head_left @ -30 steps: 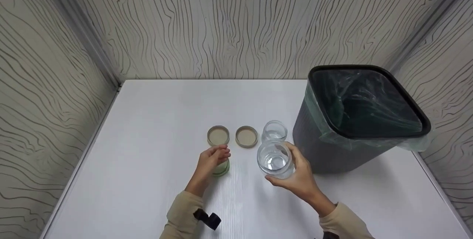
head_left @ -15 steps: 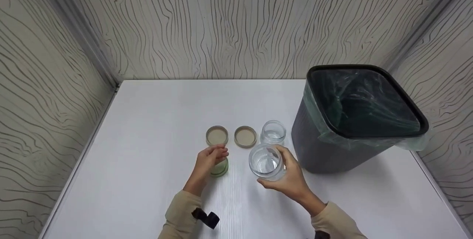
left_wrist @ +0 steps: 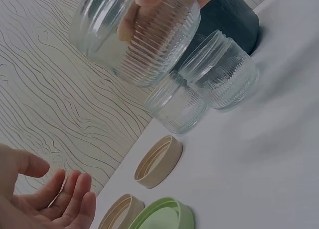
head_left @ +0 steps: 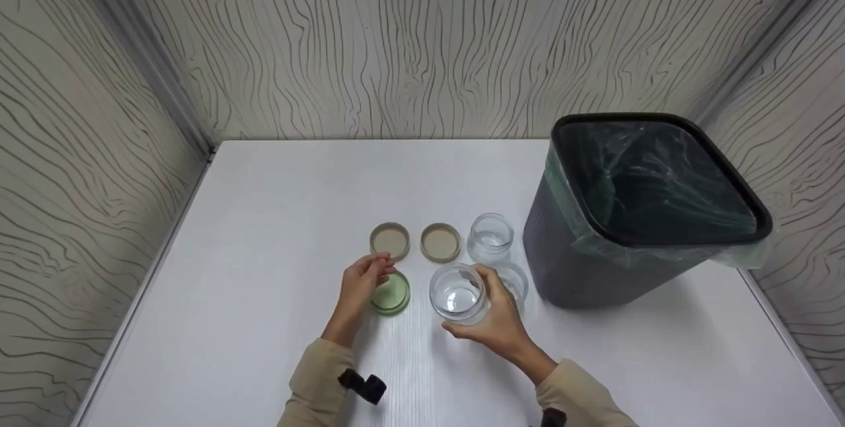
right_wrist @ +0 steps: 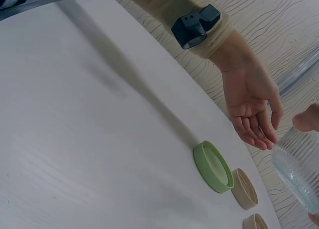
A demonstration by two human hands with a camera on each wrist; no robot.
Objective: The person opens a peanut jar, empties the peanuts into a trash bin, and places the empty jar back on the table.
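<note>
While the right hand (head_left: 496, 321) grips a ribbed glass jar (head_left: 457, 294) off the table (head_left: 264, 216) at lower centre, the left hand (head_left: 360, 284) hovers with relaxed, straight fingers (holding nothing) just left of the green lid (head_left: 393, 294) lying flat.

Looked over all three views and there's nothing readable anywhere, no words, brand names, numbers or signs. Even the dark clip on the sleeve shows no print I can make out.
</note>
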